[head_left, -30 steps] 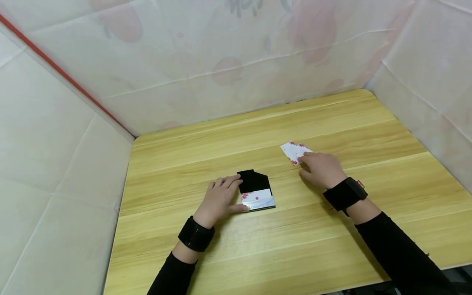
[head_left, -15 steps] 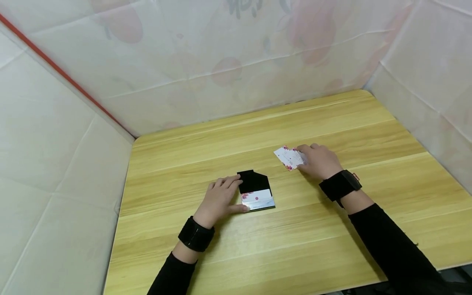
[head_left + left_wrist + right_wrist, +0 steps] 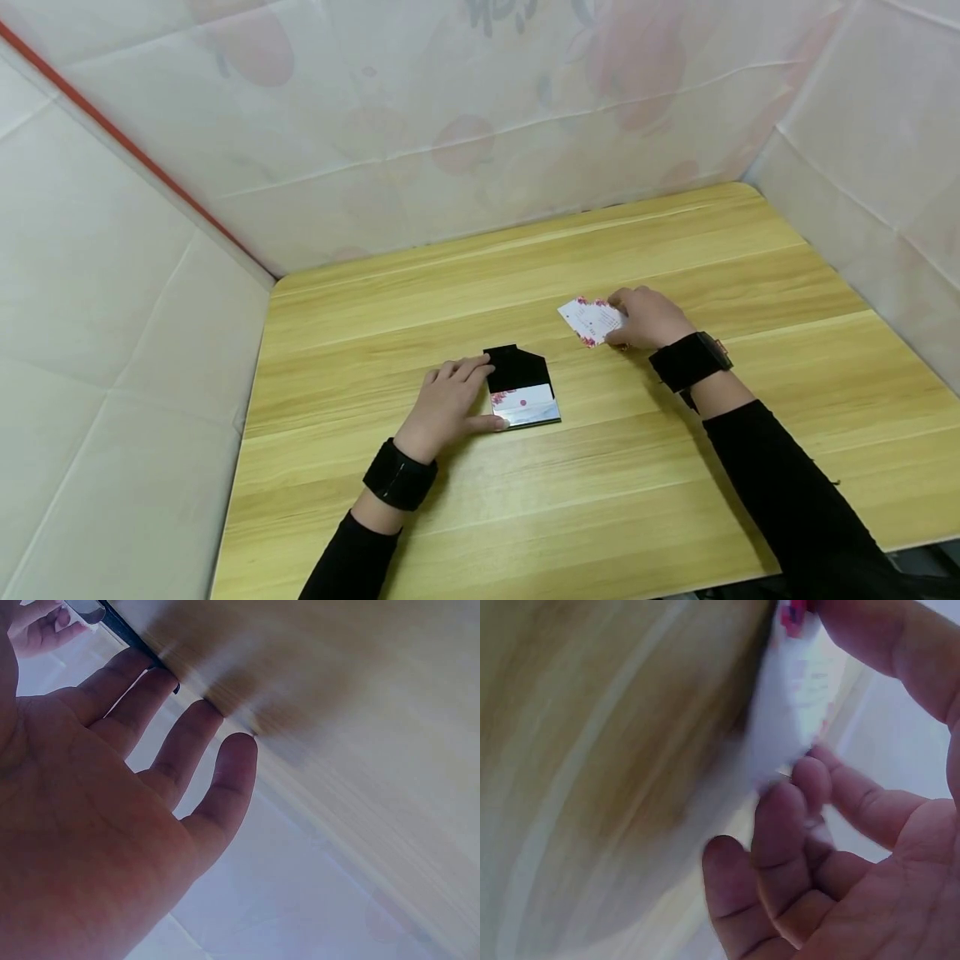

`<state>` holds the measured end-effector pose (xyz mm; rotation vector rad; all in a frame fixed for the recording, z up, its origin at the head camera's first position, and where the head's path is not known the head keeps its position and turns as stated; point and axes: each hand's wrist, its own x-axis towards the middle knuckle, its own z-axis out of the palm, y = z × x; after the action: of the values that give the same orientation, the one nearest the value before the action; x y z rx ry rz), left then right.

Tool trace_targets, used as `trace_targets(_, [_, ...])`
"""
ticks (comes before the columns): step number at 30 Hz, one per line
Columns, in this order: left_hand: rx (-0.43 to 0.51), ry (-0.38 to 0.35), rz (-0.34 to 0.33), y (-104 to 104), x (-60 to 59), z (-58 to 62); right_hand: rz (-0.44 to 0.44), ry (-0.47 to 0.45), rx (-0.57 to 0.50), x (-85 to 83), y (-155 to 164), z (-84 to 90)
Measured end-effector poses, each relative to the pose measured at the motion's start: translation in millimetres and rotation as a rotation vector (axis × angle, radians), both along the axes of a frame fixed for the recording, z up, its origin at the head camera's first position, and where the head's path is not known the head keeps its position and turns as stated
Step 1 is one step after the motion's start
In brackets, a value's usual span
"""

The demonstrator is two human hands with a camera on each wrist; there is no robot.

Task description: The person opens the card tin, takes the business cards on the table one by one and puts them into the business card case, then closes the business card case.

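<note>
I see the wooden worktop [image 3: 600, 467] spreading under both my hands, walled in by pale sheeting [image 3: 112, 275] on the left, the far side and the right. My left hand [image 3: 444, 407] lies flat with its fingers straight and relaxed, gripping nothing; the fingertips [image 3: 234, 746] rest on the worktop and the index finger and thumb touch the left edge of the card holder [image 3: 520, 387]. That holder sits just to the right of this hand, its black flap open and a flowered card showing in its pocket. My right hand [image 3: 647, 317] is well apart from it, farther back and to the right, fingers curled and pinching a small white card with red flowers [image 3: 591, 320]. The card juts out to the left of that hand, thumb on one face and fingertips [image 3: 810, 776] on the other, low over the worktop.
</note>
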<state>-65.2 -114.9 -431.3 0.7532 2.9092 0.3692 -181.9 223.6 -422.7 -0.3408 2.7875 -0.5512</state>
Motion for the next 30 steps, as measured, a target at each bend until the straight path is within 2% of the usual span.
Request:
trace_targets(4, [0.002, -0.004, -0.002, -0.3, -0.2, 0.4, 0.016, 0.042, -0.038, -0.2, 1.6, 2.2])
trace_targets(8, [0.005, -0.008, -0.004, 0.3, -0.6, 0.7, 0.029, 0.058, -0.119, -0.5, 2.4, 6.5])
trace_targets(15, [-0.004, -0.019, 0.000, 0.1, -0.8, 1.2, 0.091, -0.006, -0.347, 1.9, -6.7, 17.6])
trace_targets(19, [-0.005, -0.009, 0.002, -0.4, -0.9, 0.8, 0.150, 0.007, -0.471, 6.7, -17.3, 21.8])
trace_targets(23, [-0.003, -0.005, 0.001, -0.8, -0.8, 0.7, 0.172, -0.005, -0.602, 11.5, -28.3, 22.5])
trace_targets(30, [-0.004, -0.012, 0.002, 0.0, 0.4, -0.1, 0.176, 0.041, -0.651, 17.1, -42.2, 18.8])
